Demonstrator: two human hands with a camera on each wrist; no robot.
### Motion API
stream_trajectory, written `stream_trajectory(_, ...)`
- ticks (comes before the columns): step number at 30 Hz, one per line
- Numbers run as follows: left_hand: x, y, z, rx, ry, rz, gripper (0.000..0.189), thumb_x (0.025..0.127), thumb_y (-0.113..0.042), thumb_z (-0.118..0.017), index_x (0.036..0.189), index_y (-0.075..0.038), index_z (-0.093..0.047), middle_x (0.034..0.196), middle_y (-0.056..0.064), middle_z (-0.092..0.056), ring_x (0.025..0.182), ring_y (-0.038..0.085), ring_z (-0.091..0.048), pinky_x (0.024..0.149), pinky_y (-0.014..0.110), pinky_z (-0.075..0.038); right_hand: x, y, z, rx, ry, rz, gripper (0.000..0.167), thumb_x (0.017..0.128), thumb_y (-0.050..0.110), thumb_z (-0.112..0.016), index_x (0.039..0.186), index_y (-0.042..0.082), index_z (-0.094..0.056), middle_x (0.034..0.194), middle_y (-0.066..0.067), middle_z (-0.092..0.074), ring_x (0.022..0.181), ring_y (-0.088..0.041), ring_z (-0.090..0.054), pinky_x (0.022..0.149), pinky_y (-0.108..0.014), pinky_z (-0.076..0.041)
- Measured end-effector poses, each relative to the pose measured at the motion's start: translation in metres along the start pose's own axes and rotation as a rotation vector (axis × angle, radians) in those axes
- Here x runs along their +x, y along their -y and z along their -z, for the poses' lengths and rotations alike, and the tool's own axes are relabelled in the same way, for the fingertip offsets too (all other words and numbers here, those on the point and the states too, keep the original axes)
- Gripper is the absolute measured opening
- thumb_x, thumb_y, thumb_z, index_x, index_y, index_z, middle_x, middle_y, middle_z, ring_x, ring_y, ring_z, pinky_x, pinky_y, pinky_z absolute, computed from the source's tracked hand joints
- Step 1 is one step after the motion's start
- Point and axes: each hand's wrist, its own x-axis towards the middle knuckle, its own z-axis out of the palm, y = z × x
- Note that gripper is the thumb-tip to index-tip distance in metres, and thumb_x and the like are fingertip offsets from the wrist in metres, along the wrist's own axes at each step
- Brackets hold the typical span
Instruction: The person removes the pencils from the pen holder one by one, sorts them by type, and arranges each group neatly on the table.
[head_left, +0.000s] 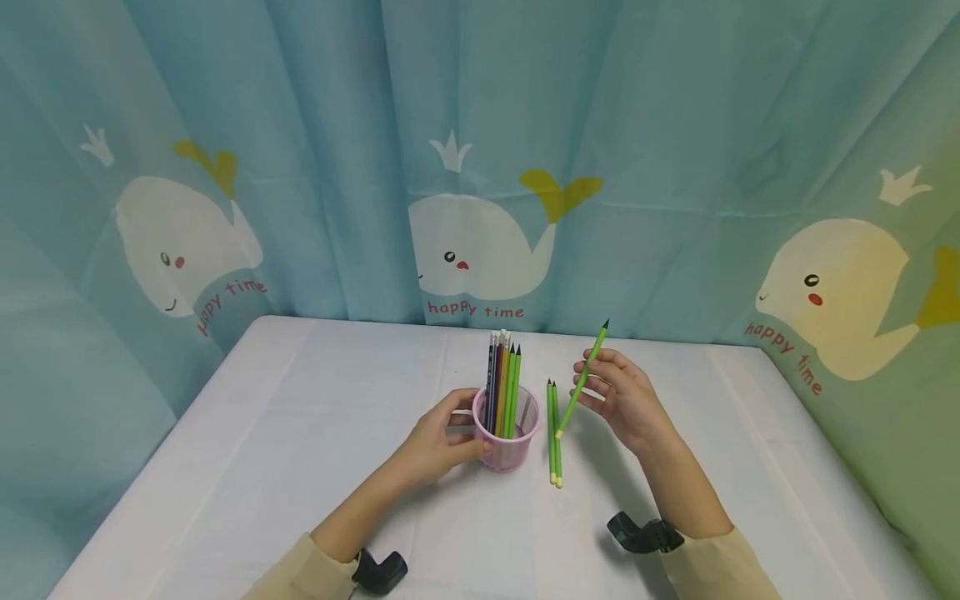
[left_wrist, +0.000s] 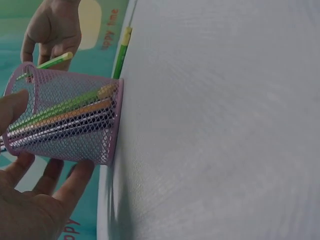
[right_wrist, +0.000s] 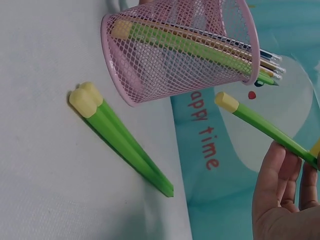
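My left hand (head_left: 444, 443) holds the pink mesh pencil cup (head_left: 508, 457) from its left side, thumb on the near wall and fingers round the other side. Upright in the cup stand several pencils: green ones (head_left: 516, 385) and darker and orange ones with white ends. To the right, my right hand (head_left: 628, 408) pinches a green pencil (right_wrist: 267, 128) above the table. That pencil slants, dark tip up, its pale yellow end low and towards the cup. Between cup and right hand, two more green pencils (right_wrist: 131, 149) lie side by side on the table.
A white-covered table (head_left: 300, 417) carries everything. Behind it hangs a blue-green curtain (head_left: 337, 167) printed with whales, close to the table's far edge. Black wrist straps with cameras (head_left: 645, 533) sit on both forearms.
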Motion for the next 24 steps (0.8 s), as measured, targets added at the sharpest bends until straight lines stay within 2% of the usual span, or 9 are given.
stream_trajectory(5,0.001,0.001,0.001,0.002,-0.012,-0.005,0.071,0.083,-0.008,-0.079,0.145,-0.011,-0.044,0.136,0.017,-0.053,0.122,0.037,-0.058,0.099,0.039,-0.055,0.002,-0.001,0.000,-0.006,-0.004,-0.014,0.008,0.102,0.010,-0.054,0.106,0.012,-0.061,0.095,0.001,-0.070,0.088,-0.015,-0.067,0.085,-0.034,-0.061)
stream_trajectory(12,0.002,0.000,0.001,-0.026,-0.010,0.019,0.073,0.082,-0.007,-0.080,0.145,-0.013,-0.043,0.138,0.014,-0.053,0.124,0.035,-0.058,0.099,0.037,-0.055,0.005,-0.006,0.002,-0.042,-0.032,-0.028,0.007,0.101,0.010,-0.056,0.103,0.013,-0.061,0.093,0.001,-0.071,0.086,-0.014,-0.067,0.081,-0.031,-0.061)
stream_trajectory(16,0.002,0.000,0.001,-0.030,-0.007,0.017,0.073,0.082,-0.007,-0.080,0.145,-0.012,-0.043,0.137,0.015,-0.052,0.123,0.036,-0.058,0.099,0.037,-0.055,0.006,-0.009,0.003,-0.094,-0.054,-0.030,0.006,0.101,0.010,-0.056,0.107,0.009,-0.059,0.094,0.001,-0.070,0.085,-0.014,-0.066,0.081,-0.031,-0.061)
stream_trajectory(24,0.001,0.002,0.000,0.000,-0.008,0.010,0.069,0.084,-0.009,-0.080,0.144,-0.008,-0.045,0.137,0.019,-0.053,0.123,0.038,-0.057,0.099,0.041,-0.055,0.007,-0.014,0.006,-0.218,-0.098,-0.072,0.005,0.100,0.014,-0.058,0.105,0.012,-0.058,0.097,-0.001,-0.069,0.085,-0.015,-0.065,0.080,-0.031,-0.060)
